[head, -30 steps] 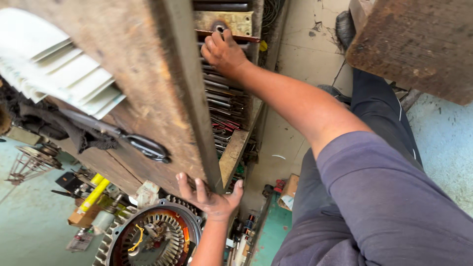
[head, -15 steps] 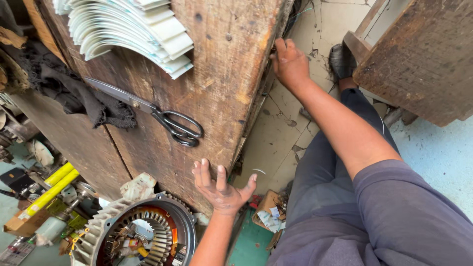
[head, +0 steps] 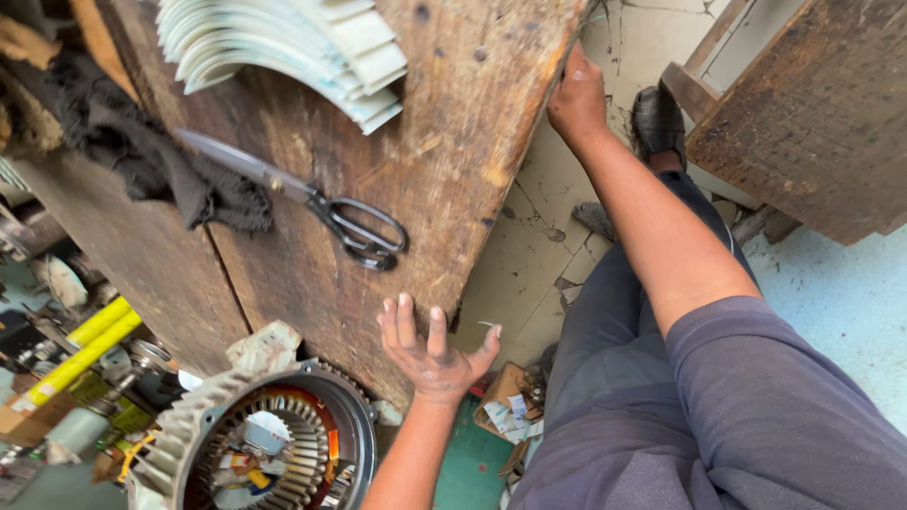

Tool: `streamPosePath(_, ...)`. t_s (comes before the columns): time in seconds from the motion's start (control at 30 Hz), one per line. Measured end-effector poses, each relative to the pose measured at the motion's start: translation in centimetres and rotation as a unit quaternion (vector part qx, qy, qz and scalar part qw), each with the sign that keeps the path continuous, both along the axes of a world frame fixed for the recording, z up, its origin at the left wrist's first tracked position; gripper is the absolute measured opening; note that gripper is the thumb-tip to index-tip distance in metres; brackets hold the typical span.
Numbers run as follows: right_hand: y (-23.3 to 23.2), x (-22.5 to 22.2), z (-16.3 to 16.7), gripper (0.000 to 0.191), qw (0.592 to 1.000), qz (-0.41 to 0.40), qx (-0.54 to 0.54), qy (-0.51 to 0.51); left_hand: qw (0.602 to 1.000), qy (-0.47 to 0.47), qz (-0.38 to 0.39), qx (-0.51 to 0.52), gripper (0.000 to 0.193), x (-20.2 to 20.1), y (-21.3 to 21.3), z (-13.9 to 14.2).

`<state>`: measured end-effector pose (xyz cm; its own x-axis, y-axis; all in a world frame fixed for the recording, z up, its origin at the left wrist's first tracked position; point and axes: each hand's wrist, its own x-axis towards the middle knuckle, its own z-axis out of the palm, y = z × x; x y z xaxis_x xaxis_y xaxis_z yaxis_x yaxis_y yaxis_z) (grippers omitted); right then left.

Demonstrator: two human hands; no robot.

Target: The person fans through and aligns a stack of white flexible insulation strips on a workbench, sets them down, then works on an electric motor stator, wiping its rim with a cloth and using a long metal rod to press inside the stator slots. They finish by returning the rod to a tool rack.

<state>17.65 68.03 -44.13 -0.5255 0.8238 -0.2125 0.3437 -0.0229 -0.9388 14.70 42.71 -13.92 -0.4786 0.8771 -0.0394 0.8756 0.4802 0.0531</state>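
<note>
Fingers spread, the left hand (head: 430, 349) lies open and flat against the near edge of the worn brown wooden workbench top (head: 397, 198), holding nothing. The right hand (head: 578, 94) reaches along the far edge of the same top, its fingers curled over the rim of the board; whether they pinch anything there cannot be told.

On the wood lie black-handled steel scissors (head: 326, 210), closed, with the blade tip touching a crumpled black rag (head: 156, 175). Above them sits a fanned stack of pale, curved paper strips (head: 283, 47), well apart from both hands.

Just beside the left forearm stands a round, finned grey metal motor housing (head: 255, 439). It is open at the top, and inside it shows a ring of slotted steel with copper-orange edging and small coloured bits at the bottom, too small to tell apart. A whitish lump (head: 265, 345) rests against its rim.

At the far left, two bright yellow bars (head: 80, 345) lie among cluttered small parts. On the green floor between the left arm and the person's grey trouser leg (head: 605, 359) sits a small, torn brown cardboard box (head: 505, 406) with a pale label on its flap. A second weathered wooden board (head: 812, 113) fills the upper right corner.
</note>
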Motion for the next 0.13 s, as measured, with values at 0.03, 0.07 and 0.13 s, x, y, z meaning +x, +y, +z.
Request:
streamPosePath(0.03, -0.1, -0.1, 0.3, 0.037, 1.000, 0.005, -0.007, -0.016, 1.000, 0.003, 0.002, -0.001, 0.091, 0.1, -0.1, 0.0)
streamPosePath(0.07, 0.1, -0.2, 0.8, 0.040, 0.999, 0.008, -0.012, -0.032, 1.000, 0.005, 0.002, 0.000, 0.091, 0.1, 0.0, -0.1)
streamPosePath(0.13, 0.6, -0.4, 2.0, 0.048, 0.996, 0.011, -0.029, -0.086, 1.000, 0.006, 0.005, 0.000, 0.091, 0.0, 0.3, 0.1)
